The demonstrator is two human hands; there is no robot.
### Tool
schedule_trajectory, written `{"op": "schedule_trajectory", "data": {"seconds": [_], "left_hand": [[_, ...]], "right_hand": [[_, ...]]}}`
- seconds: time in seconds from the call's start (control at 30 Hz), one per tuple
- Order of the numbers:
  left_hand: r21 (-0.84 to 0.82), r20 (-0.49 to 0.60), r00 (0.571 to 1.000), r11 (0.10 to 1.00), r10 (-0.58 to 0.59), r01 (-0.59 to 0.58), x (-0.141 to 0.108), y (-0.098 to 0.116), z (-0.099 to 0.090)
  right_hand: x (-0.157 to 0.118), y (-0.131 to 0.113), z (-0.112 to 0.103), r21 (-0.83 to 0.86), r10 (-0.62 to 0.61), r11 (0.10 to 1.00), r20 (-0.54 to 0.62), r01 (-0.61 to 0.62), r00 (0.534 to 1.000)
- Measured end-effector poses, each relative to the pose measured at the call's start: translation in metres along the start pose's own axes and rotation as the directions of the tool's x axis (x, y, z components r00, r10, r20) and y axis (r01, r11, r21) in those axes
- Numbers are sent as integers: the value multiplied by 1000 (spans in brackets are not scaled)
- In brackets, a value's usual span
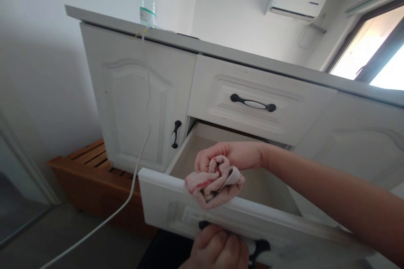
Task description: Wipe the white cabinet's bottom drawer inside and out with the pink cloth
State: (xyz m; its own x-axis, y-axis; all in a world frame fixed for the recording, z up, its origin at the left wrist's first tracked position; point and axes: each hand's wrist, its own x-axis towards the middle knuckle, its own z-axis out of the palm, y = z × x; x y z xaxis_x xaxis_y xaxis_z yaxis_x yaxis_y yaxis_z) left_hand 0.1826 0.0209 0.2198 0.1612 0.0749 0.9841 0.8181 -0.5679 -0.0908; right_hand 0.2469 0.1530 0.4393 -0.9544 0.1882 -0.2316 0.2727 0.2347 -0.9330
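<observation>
A white cabinet (132, 113) spreads across most of the frame, its panelled doors at left and right. Its counter (104, 19) slopes from the upper left down to the right edge. At the centre, a lower drawer (159, 180) stands pulled out, its pale interior in view. A brown slatted wooden base (88, 183) sits at the lower left, and a bright window (356, 54) fills the upper right. Left of the window, a white air conditioner (298, 2) hangs on the wall.

The right hand (235, 154), its arm entering from the right edge, has its fingers closed around a bunched pink cloth (214, 187). That cloth is at the centre of the frame, over the drawer front's top edge; whether it presses on the edge cannot be told. The left hand (219, 249), at bottom centre, has its fingers curled around the drawer's black handle (262, 246).

A clear bottle (147, 2) with a green cap stands on the counter at upper left. Near it, a thin white cable (135, 178) drops toward the lower left.
</observation>
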Motion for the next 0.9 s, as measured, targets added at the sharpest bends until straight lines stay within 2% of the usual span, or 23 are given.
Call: {"op": "schedule_trajectory", "data": {"seconds": [0.07, 0.2, 0.43, 0.63, 0.77, 0.9], "left_hand": [[-15, -5, 999, 999, -40, 40, 6, 2, -2], [-83, 101, 993, 994, -57, 65, 16, 4, -13], [-55, 149, 987, 997, -53, 62, 17, 7, -24], [-43, 253, 965, 995, -72, 86, 15, 8, -28], [-52, 213, 975, 996, -63, 76, 16, 9, -28], [-49, 165, 985, 997, -47, 56, 14, 6, -23]], "right_hand": [[-16, -8, 4, -82, 47, 995, -19, -49, 999], [-35, -11, 12, -152, 55, 986, -54, -62, 997], [-39, 7, 24, 6, 28, 1000, -214, -27, 976], [-34, 16, 21, 161, -8, 986, -177, 37, 984], [-33, 22, 16, 143, -65, 986, -148, 87, 987], [-34, 25, 13, 75, -38, 996, -182, 52, 983]]}}
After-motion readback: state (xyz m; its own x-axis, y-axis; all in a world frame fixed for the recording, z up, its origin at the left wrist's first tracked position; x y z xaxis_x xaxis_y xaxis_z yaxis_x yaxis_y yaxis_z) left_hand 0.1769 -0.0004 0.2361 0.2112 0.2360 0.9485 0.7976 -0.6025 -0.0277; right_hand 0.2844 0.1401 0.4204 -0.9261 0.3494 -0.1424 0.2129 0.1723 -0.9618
